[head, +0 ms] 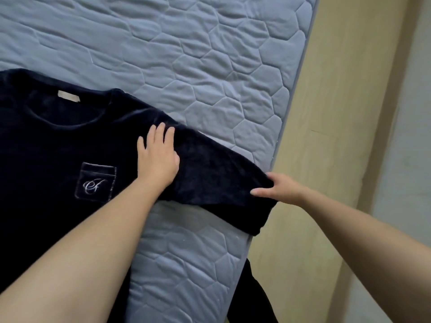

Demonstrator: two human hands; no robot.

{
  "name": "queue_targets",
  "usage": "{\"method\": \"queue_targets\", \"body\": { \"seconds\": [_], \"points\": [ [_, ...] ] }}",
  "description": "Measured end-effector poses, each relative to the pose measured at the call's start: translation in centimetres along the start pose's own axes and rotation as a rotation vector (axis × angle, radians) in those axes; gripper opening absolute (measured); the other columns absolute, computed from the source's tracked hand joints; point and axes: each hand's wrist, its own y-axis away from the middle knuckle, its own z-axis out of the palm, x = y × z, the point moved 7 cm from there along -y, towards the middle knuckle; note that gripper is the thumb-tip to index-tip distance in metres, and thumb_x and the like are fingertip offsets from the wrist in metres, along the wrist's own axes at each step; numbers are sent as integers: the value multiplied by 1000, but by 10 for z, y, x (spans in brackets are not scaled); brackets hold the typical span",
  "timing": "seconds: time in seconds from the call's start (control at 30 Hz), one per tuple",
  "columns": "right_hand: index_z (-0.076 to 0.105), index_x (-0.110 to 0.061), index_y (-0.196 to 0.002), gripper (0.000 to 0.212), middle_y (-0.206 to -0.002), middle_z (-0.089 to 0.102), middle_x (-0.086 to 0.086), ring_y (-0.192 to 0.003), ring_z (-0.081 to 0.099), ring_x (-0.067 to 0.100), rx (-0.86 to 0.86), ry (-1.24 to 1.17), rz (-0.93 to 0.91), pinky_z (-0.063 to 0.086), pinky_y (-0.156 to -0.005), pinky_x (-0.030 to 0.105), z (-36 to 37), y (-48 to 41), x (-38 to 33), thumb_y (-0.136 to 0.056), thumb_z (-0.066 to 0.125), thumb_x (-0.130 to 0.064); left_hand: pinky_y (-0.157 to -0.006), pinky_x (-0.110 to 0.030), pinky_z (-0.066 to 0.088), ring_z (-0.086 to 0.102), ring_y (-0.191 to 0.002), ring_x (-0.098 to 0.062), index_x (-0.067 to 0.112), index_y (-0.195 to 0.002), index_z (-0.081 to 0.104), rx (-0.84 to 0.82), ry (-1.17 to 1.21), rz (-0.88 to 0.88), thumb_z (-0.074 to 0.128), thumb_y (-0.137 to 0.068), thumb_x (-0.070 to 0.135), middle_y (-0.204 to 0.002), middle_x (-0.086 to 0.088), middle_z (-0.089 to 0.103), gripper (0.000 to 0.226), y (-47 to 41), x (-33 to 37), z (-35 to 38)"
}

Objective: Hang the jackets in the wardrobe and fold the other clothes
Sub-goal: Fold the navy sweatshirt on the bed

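Between left hand (157, 157), right hand (281, 187): sleeve (217, 173)

We look down on a grey-blue quilted mattress (210, 66) filling the left; beige floor (338, 117) runs down the right.

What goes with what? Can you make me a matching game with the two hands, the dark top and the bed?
Things
1. left hand
2. right hand
3. dark top
4. mattress

Matches
A. pale blue and quilted
B. pinches the sleeve end
C. navy, spread out, with a chest pocket
D. presses flat near the top's shoulder

Pairs: 1-D, 2-B, 3-C, 4-A
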Motion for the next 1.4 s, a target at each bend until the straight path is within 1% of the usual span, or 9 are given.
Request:
{"method": "queue_targets", "body": {
  "seconds": [0.07, 0.23, 0.37, 0.5, 0.8, 0.87, 1.07, 1.2, 1.4],
  "points": [
    [65, -19, -107, 32, -99, 69, -1, -93, 65, 17, -58, 220, 68, 49, -75, 26, 2, 4, 17, -80, 75, -34, -113, -52, 18, 16, -145, -30, 12, -149, 24, -29, 49, -58, 53, -89, 29, -157, -11, 19, 69, 43, -20, 18],
    [46, -16, -128, 43, -125, 57, 11, -110, 55, 31, 346, 522, 175, 46, -89, 39, -8, 24, 16, -89, 58, -26, -112, -49, 23, 10, -147, -29, 15, -153, 7, -264, -106, -92, 54, -87, 39, -160, -11, 3, 85, 146, -67, 67],
    [24, -15, -148, 71, -153, 27, 10, -136, 31, 30, 606, 580, 8, 35, -103, 43, 41, 56, -25, -84, 53, -12, -110, -43, 28, 10, -146, -26, 18, -153, 3, -382, -107, -213, 54, -87, 38, -161, -8, -1, 86, 213, -96, 82],
    [10, -15, -152, 75, -161, -6, 9, -148, 1, 26, 546, 724, -84, 18, -118, 43, 131, 76, -58, -89, 51, -10, -107, -36, 34, 15, -145, -22, 22, -152, 6, -476, -103, -261, 49, -91, 36, -160, -4, 1, 76, 277, -124, 95],
    [64, -10, -103, 19, -112, 66, 17, -98, 61, 25, 80, 5, 68, 47, -92, 34, 403, 91, -45, -85, 58, -14, -97, -30, 39, 29, -135, -18, 22, -148, 20, -407, -101, -61, 51, -87, 32, -150, 1, 26, 69, 415, -195, 135],
    [62, -15, -85, 4, -98, 70, 20, -84, 61, 21, -4, -97, 71, 51, -87, 40, 469, 100, -34, -83, 61, -11, -105, -32, 34, 21, -141, -18, 22, -150, 15, -393, -104, 15, 52, -87, 27, -156, -1, 17, 74, 436, -209, 148],
    [64, -18, -86, 6, -76, 61, -12, -76, 57, 8, 190, -265, -49, 43, -62, 11, 514, 117, -33, -82, 68, -19, -117, -45, 15, -3, -148, -24, 24, -152, -6, -340, -125, 164, 61, -87, 29, -158, -6, -19, 94, 466, -225, 171],
    [60, -7, -82, 21, -80, 56, 1, -77, 55, 16, 271, -78, -150, 45, -67, 27, 519, 129, -46, -83, 66, -27, -116, -49, 13, -3, -147, -28, 23, -152, -8, -260, -140, 161, 64, -83, 36, -159, -9, -17, 100, 461, -215, 171],
    [47, -1, -95, 6, -91, 64, 23, -57, 67, 24, 69, -654, 119, 53, -49, 26, 556, 143, -21, -89, 46, 0, -114, -53, 21, 21, -145, -28, 20, -146, 35, -120, -49, 229, 75, -67, 9, -157, -12, 21, 89, 452, -202, 158]
  ]
}}
